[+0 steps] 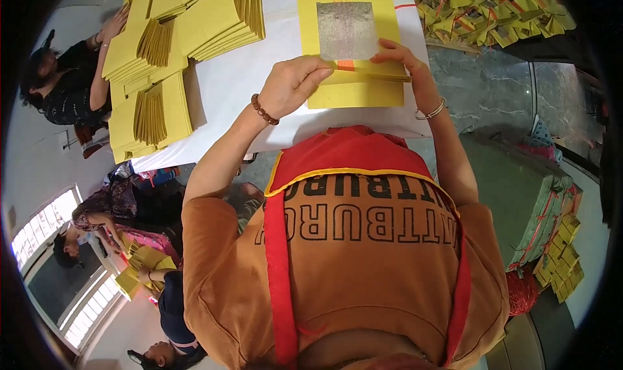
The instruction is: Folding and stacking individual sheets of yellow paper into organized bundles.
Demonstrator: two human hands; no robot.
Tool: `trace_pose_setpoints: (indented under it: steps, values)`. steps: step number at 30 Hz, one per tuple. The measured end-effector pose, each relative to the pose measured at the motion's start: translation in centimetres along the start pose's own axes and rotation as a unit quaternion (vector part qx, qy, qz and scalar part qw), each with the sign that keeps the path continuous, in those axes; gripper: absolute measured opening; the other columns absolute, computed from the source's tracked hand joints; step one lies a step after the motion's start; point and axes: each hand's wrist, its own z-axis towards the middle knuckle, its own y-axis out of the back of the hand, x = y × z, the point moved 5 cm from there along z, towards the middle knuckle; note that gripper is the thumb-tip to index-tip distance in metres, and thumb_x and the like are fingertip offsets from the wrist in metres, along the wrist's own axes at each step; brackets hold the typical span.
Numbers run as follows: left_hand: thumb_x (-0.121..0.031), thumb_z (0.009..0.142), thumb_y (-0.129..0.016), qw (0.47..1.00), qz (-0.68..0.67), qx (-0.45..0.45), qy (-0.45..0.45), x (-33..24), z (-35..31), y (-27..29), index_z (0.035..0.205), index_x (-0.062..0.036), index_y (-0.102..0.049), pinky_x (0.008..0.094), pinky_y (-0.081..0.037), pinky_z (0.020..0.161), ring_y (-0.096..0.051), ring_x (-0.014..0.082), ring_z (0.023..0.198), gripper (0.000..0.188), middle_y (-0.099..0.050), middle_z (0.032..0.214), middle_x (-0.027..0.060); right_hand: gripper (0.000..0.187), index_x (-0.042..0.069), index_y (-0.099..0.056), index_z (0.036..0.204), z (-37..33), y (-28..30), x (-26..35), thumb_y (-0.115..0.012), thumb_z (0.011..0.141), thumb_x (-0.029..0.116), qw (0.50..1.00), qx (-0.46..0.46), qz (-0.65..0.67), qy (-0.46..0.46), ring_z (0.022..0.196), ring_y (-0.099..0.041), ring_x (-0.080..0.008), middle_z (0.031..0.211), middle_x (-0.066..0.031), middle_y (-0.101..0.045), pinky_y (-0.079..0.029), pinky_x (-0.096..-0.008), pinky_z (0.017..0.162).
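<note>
A yellow paper sheet [385, 20] with a silver foil square [347, 31] and a small orange patch [346, 65] lies before me on the table. Across its nearer part runs a raised, folded paper edge [373, 76]. My left hand [298, 81], a brown bead bracelet at the wrist, pinches the left end of this edge between thumb and fingers. At the right side, my right hand [412, 68] rests with fingers stretched and apart, fingertips beside the foil square; its thumb is hidden. More yellow paper [357, 97] shows below the fold.
Folded yellow paper stacks [220, 20] cover the table's left side; the white tabletop [240, 78] shows between. Yellow paper bundles [500, 10] lie at the far right. A green wrapped bale [513, 188] stands right of me. Other people [65, 84] work at the left.
</note>
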Motion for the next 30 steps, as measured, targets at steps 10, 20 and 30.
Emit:
trace_pose_setpoints:
  steps: [10,20,30]
  values:
    - [-0.019,0.090,-0.056,0.998,-0.019,0.059,-0.009,-0.2,0.5,0.6,0.087,0.0027,-0.062,0.0259,-0.043,0.055,-0.054,0.0120,0.058,0.022,-0.059,0.067,0.0075,0.052,0.007,-0.056,0.116,0.1,0.4,-0.2,-0.046,0.085,0.047,1.000,0.022,0.015,0.001,0.131,-0.032,-0.0253,0.112,-0.0059,-0.061,-0.024,-0.0405,0.108]
    - [-0.019,0.090,-0.056,0.994,-0.053,0.066,0.068,1.1,0.5,0.4,0.088,0.0028,-0.062,0.0226,-0.042,0.058,-0.051,0.0065,0.062,0.023,-0.059,0.068,0.0025,0.046,0.008,-0.057,0.115,-0.1,0.4,-0.2,-0.059,0.080,0.038,0.999,0.019,0.031,0.003,0.130,-0.034,-0.0258,0.114,-0.0072,-0.060,-0.026,-0.0397,0.106]
    - [-0.020,0.082,-0.066,0.979,-0.191,0.006,-0.077,0.0,0.5,2.1,0.100,-0.0032,-0.064,0.0274,-0.045,0.074,-0.056,0.0146,0.086,0.025,-0.063,0.098,0.0075,0.025,0.002,-0.059,0.108,0.0,0.0,-1.6,-0.063,0.085,0.014,0.977,-0.090,0.083,-0.173,0.092,-0.059,-0.0100,0.102,-0.0066,-0.063,-0.048,-0.0235,0.076]
